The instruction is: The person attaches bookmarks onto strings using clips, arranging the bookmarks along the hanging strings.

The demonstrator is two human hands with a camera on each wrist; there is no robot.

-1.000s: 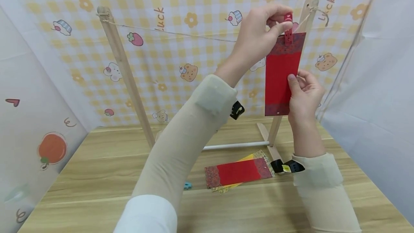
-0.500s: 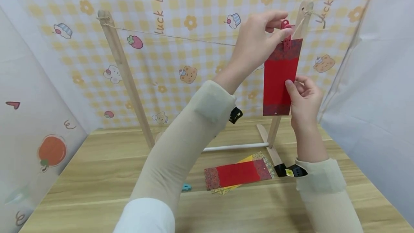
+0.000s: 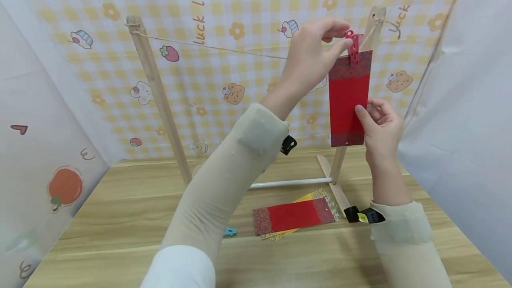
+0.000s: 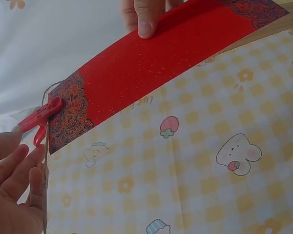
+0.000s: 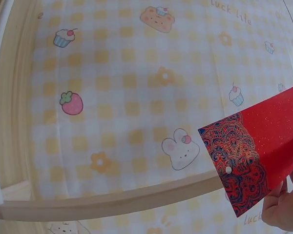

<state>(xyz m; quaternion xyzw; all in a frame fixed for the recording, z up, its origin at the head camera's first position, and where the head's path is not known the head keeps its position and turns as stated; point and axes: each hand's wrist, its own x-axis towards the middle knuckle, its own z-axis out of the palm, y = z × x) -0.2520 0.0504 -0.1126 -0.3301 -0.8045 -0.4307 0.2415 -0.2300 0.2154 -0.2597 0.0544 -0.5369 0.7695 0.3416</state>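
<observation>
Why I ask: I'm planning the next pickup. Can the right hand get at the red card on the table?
Probably yes, once the right hand releases the clipped card it pinches. The lower red card lies uncovered, and the left sleeve passes beside it, not over it.

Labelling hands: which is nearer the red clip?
Left. The left hand touches the red clip at its handles; the right hand is lower, holding the clipped red card by its edge.

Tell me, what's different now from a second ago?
The left fingers have eased their squeeze on the small red plastic clip, whose top end now spreads wider. The right fingers still pinch the red rectangular paper card; the red and yellow cards on the wood-grain table stayed put.
</observation>
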